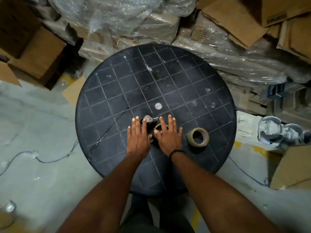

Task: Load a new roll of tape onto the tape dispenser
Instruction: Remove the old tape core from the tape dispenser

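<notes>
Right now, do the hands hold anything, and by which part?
Both hands lie flat on the tape dispenser, the left hand beside the right hand; a closed grip cannot be told. The tape roll lies untouched.

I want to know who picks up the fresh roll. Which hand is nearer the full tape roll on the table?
Right. The right hand lies just left of the tape roll, not touching it. The left hand is farther away, beyond the tape dispenser.

I see open counter (117,91) ahead and left; the tape roll (198,136) blocks my right, apparently alone.
</notes>
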The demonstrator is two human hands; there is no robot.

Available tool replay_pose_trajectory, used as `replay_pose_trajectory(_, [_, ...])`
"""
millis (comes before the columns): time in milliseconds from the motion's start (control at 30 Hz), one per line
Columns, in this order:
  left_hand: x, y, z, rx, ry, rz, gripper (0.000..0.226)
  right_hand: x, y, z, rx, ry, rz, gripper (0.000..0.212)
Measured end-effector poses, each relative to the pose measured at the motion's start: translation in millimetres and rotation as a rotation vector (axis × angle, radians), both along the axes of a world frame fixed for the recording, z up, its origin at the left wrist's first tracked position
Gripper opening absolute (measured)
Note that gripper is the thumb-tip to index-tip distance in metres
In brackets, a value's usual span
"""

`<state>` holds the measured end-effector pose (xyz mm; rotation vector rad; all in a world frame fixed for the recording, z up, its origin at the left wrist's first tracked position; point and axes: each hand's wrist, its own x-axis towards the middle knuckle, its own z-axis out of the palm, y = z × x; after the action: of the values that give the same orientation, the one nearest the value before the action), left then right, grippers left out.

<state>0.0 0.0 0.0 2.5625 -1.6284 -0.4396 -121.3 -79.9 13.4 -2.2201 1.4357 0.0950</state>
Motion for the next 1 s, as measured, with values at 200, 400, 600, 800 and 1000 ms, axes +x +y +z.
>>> replay_pose_trajectory(200, [-5.8,-7.5,-29.1,0.021,0.107,0.023,0.060,-8.1,-8.9,-42.3,0.204,-0.052,-0.068,0.055])
replay_pose_trajectory(400, [-22.1,-16.4,-31.5,-0.058,0.017,0.000,0.043,0.0,-6.3,-50.1,0.191,-0.148,-0.237,0.056])
replay_pose_trajectory(600, [-44.0,-32.6,-27.6,0.093,0.191,0.114,0.024,-9.1,1.2,-59.8,0.421,-0.149,-0.461,0.033])
replay_pose_trajectory(800, [-58.6,-27.0,-36.6,0.100,0.222,0.262,0.030,-17.4,-2.3,-66.3,0.434,-0.170,-0.460,0.025])
replay_pose_trajectory(1000, [-48.3,-43.3,-45.0,0.250,0.264,0.197,0.040,-15.7,-10.5,-66.3,0.498,-0.147,-0.438,0.020])
